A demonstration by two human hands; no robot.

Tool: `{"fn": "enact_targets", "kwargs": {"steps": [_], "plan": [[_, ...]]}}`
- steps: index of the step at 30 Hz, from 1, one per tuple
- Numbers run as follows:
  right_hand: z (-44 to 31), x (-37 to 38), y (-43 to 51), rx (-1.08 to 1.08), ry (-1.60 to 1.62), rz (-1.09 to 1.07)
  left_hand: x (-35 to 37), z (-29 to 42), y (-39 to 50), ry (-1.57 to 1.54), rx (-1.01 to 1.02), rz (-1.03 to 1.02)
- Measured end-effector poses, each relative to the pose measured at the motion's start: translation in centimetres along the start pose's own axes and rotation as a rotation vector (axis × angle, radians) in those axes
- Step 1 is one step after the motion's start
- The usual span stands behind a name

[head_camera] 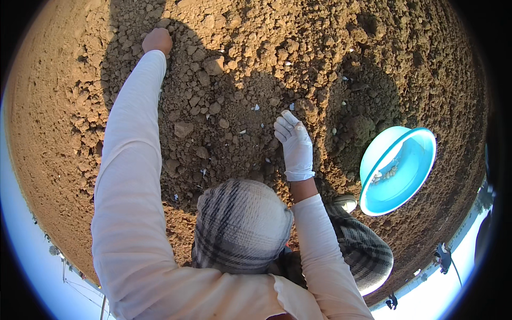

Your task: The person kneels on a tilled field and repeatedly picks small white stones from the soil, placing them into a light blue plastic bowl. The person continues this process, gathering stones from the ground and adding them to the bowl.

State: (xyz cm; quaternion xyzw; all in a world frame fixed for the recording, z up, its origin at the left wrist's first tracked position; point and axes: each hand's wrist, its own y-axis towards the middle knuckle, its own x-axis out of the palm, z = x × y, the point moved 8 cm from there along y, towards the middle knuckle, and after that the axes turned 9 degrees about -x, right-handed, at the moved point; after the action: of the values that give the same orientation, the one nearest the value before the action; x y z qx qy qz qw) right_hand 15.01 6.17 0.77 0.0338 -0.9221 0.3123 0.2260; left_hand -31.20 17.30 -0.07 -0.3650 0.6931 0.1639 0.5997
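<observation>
My left hand (157, 41), ungloved, is at the far end of my outstretched arm, down against the clods of dry brown soil (188, 108). It looks balled up, and its fingers are hidden, so anything inside cannot be seen. Closer to me, my right hand (295, 146) wears a thin white glove. Its fingers are curled together just over the soil; whether they hold something small is unclear. Small white pieces, perhaps garlic cloves, lie scattered around it, such as one white piece (256, 107) and a pale clove-like piece (288, 63).
A turquoise plastic basin (414, 168) stands tilted at my right, with several pale pieces (384, 175) inside. My knees, under plaid cloth (244, 224), and a shoe (346, 203) are close below. Distant people (443, 258) appear at the field's right edge.
</observation>
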Motion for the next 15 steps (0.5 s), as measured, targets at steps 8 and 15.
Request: {"fn": "enact_targets", "kwargs": {"steps": [8, 15], "plan": [[-0.7, -6.7, 0.6, -0.136, 0.077, 0.160, -5.3, 5.3, -18.2, -0.799, 0.456, 0.169], [-1.2, -3.7, -1.7, -0.082, 0.028, 0.148, 2.5, 15.9, -27.0, -0.550, 0.685, 0.153]]}}
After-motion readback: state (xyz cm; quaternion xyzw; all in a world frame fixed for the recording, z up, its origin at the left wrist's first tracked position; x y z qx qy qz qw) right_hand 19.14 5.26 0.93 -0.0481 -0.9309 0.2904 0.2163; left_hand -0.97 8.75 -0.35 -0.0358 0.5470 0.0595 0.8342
